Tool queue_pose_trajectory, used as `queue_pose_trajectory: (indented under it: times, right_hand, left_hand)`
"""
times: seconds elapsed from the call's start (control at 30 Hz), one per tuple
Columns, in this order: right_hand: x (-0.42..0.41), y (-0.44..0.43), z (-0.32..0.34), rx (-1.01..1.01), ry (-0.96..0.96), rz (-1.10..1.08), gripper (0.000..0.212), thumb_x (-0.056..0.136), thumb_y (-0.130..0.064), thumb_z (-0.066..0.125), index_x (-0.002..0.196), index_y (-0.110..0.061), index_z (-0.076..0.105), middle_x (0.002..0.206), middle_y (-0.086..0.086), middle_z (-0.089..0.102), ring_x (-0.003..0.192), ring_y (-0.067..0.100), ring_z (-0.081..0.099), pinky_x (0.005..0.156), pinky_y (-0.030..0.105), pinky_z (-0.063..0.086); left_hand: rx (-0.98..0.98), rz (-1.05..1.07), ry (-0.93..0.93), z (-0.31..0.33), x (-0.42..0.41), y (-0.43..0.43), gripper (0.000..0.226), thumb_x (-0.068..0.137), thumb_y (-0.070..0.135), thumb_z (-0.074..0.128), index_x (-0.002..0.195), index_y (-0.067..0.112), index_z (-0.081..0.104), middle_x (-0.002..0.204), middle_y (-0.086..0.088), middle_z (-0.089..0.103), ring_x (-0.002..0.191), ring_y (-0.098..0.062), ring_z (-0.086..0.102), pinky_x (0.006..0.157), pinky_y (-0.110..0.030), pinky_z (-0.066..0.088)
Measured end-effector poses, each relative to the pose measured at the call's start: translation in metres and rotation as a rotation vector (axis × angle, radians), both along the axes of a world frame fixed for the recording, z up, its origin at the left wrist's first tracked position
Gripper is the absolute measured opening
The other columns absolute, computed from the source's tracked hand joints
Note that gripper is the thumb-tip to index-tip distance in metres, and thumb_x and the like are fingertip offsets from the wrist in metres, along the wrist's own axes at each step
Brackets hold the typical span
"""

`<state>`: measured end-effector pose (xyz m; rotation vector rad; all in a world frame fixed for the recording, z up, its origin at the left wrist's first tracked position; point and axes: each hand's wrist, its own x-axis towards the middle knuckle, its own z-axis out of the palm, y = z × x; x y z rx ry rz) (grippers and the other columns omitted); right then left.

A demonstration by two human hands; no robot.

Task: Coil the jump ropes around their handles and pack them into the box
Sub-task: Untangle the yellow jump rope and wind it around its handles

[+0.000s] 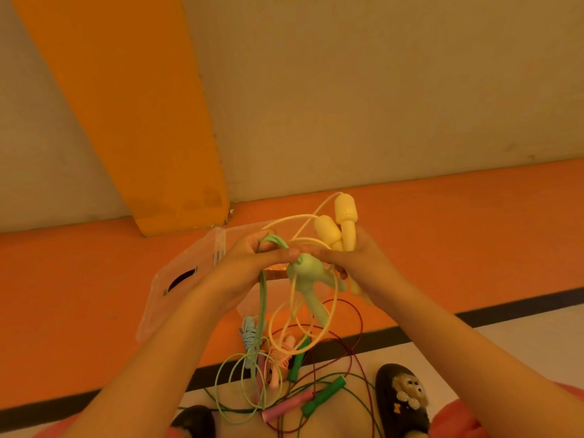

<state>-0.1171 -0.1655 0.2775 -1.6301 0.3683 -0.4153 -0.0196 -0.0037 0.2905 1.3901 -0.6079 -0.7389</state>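
Note:
My left hand (249, 267) grips a bundle of pale green rope (263, 308) whose cord hangs to the floor. My right hand (360, 263) holds two yellow handles (344, 226) of a yellow jump rope, with its yellow cord (331, 308) looping below. A pale green handle (311, 286) hangs between the two hands, touching both. A clear plastic box (186, 279) lies on the orange floor behind my left hand. On the floor below lies a tangle of ropes: green handles (322, 396), a pink handle (287, 406), a light blue coil (248, 333) and a thin dark red cord (354, 343).
An orange pillar (142, 121) stands against the beige wall at the back left. A black line (474, 314) divides the orange floor from a pale strip. Two dark slippers (401, 403) are at the bottom, one on each side of the rope tangle.

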Motion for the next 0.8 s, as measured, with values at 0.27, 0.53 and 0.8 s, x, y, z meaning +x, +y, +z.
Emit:
queue_pose_trajectory:
  times: [0.27,0.53,0.8]
  right_hand:
    - [0.000,0.012,-0.002,0.040,0.114,0.099,0.043,0.078,-0.005,0.075,0.114,-0.013,0.053,0.076,-0.006,0.055,0.049,-0.010,0.053,0.045,0.010,0.040]
    - [0.003,-0.007,-0.001,-0.124,0.350,0.061,0.039,0.078,-0.012,0.073,0.112,-0.008,0.054,0.062,0.001,0.058,0.043,0.005,0.047,0.043,0.021,0.037]
    - [-0.002,0.001,0.007,-0.090,0.135,0.027,0.021,0.081,-0.001,0.070,0.080,-0.015,0.054,0.065,0.001,0.051,0.043,-0.003,0.046,0.042,0.012,0.036]
  left_hand:
    - [0.011,0.052,0.187,-0.009,0.003,-0.005,0.028,0.083,-0.006,0.035,0.088,0.000,0.062,0.085,-0.008,0.072,0.074,-0.017,0.065,0.058,-0.026,0.047]
    - [-0.128,0.173,0.259,-0.006,0.004,-0.010,0.026,0.083,-0.011,0.030,0.082,0.001,0.053,0.088,-0.009,0.075,0.081,-0.020,0.067,0.061,-0.026,0.054]
    - [-0.131,-0.012,0.274,-0.003,-0.005,-0.006,0.026,0.084,-0.010,0.026,0.086,-0.001,0.050,0.091,-0.010,0.075,0.083,-0.017,0.071,0.062,-0.027,0.056]
